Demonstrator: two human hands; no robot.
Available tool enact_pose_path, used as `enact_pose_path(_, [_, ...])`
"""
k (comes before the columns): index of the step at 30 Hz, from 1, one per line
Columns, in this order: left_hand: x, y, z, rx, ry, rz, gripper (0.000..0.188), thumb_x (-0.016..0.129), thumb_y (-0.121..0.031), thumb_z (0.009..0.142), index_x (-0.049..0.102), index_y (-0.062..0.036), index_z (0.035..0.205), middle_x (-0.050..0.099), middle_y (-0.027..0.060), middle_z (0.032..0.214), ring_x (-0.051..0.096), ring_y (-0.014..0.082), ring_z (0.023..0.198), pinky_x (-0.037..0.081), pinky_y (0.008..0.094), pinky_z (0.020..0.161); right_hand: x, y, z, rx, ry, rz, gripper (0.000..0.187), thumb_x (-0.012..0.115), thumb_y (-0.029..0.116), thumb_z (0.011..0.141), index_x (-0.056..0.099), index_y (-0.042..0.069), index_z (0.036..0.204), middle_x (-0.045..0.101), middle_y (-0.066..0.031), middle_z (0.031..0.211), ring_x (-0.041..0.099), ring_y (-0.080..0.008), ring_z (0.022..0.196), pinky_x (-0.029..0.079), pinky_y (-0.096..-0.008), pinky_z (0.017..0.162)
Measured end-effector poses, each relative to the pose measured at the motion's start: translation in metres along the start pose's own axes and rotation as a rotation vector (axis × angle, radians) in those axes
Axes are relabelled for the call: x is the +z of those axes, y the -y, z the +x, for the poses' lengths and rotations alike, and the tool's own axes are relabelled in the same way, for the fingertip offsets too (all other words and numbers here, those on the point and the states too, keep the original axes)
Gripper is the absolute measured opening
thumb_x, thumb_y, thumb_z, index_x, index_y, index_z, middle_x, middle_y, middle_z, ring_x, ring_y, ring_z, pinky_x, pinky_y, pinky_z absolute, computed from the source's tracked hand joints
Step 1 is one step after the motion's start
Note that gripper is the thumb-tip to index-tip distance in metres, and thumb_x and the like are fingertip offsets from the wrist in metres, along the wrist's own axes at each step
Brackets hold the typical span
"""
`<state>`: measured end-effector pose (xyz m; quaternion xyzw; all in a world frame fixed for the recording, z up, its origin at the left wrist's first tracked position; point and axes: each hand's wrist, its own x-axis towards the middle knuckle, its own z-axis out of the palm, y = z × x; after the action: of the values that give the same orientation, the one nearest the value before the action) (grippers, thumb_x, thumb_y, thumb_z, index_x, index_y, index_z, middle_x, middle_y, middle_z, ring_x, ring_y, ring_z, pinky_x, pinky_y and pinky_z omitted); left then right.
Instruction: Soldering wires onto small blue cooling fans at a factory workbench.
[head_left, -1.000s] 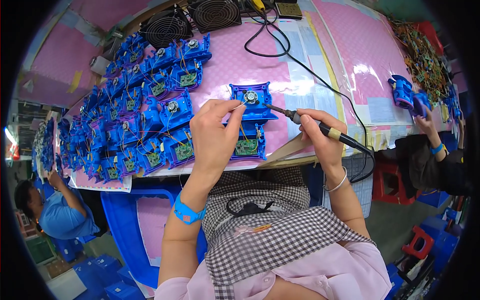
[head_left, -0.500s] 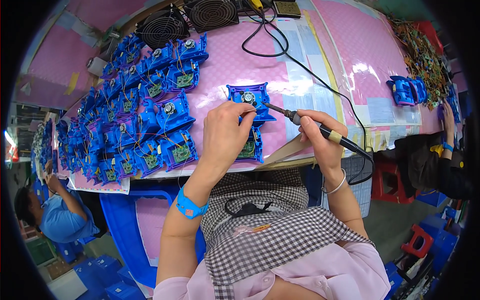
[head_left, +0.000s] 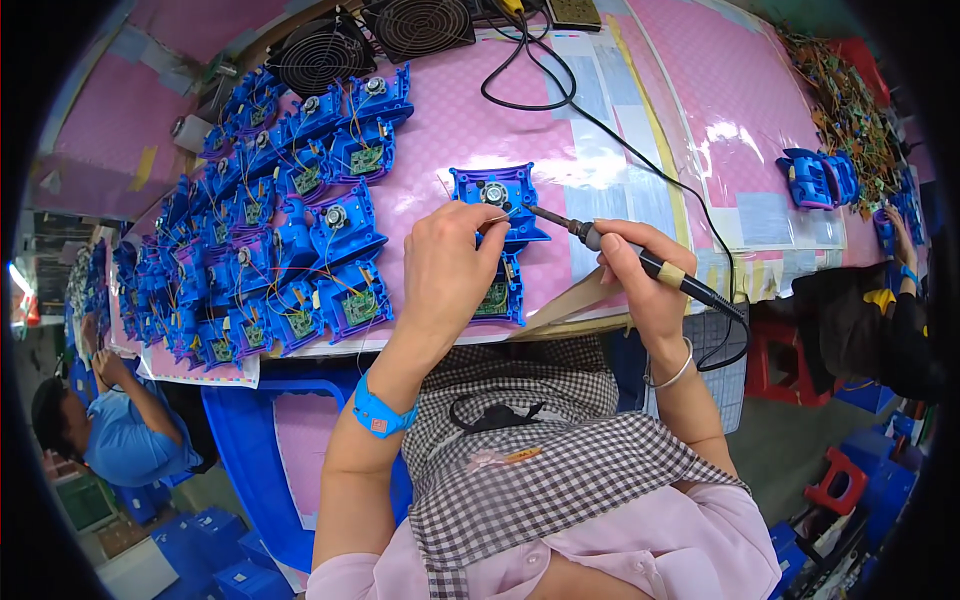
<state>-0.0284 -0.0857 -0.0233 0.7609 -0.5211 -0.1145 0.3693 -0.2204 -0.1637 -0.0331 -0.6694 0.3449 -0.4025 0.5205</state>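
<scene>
In my right hand (head_left: 645, 285) is a soldering iron (head_left: 573, 228), held like a pen, its tip pointing left at a blue plastic housing half (head_left: 515, 178). A small round speaker (head_left: 495, 195) sits in that housing. My left hand (head_left: 447, 262) is closed in a pinch over the housing's near side, fingertips beside the iron's tip, on what looks like a thin wire (head_left: 508, 215); its far end is hidden. Below the fingers lies a second blue half with a green circuit board (head_left: 494, 298), partly covered by my left hand.
Rows of wired blue housings (head_left: 345, 225) fill the table's left side. Two black fans (head_left: 418, 28) stand at the back. The iron's black cord (head_left: 640, 160) loops across the table. At right are more blue housings (head_left: 818, 180), a heap of wired parts (head_left: 850, 110) and a co-worker's hand (head_left: 903, 240).
My hands and the soldering iron stay nearly in place. At the far right the co-worker's hand has moved slightly down.
</scene>
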Motion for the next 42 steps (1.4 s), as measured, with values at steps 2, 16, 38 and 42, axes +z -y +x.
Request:
enact_pose_path(2, [0.0,0.001,0.0,0.013,-0.003,-0.001,0.011,0.068,-0.013,0.078,0.071,-0.0046,0.085,0.066,0.0146,0.08,0.064,0.0309,0.069,0.05,0.04,0.062,0.0,0.0,0.0,-0.001,-0.007,0.015,0.017,0.063,0.007,0.087,0.068,-0.003,0.1,0.065,-0.007,0.073,0.058,-0.0085,0.058,0.046,-0.0204,0.052])
enact_pose_path(16, [-0.018,-0.001,-0.011,-0.034,-0.307,-0.139,0.012,0.072,-0.008,0.075,0.069,-0.0011,0.084,0.068,0.0121,0.079,0.066,0.0247,0.071,0.05,0.0337,0.063,-0.003,0.004,-0.005,-0.052,-0.038,0.054,0.019,0.062,0.004,0.085,0.066,-0.005,0.101,0.065,-0.0087,0.08,0.06,-0.0094,0.061,0.047,-0.0201,0.055])
enact_pose_path(38, [-0.01,0.008,-0.006,0.03,-0.144,-0.049,0.014,0.07,-0.009,0.077,0.07,-0.0003,0.088,0.066,0.0138,0.079,0.062,0.0257,0.066,0.047,0.0352,0.059,0.016,0.011,-0.001,-0.117,0.053,-0.042,0.018,0.066,0.007,0.084,0.068,-0.003,0.099,0.065,-0.0063,0.074,0.059,-0.008,0.056,0.045,-0.0185,0.051])
enact_pose_path(42, [-0.016,0.006,-0.012,-0.073,-0.197,-0.146,0.02,0.07,-0.009,0.077,0.069,-0.0007,0.095,0.066,0.012,0.077,0.059,0.02,0.059,0.045,0.0328,0.056,0.013,0.01,-0.003,-0.111,0.017,-0.015,0.017,0.065,0.006,0.085,0.068,-0.003,0.099,0.066,-0.007,0.074,0.059,-0.0083,0.057,0.046,-0.0188,0.051])
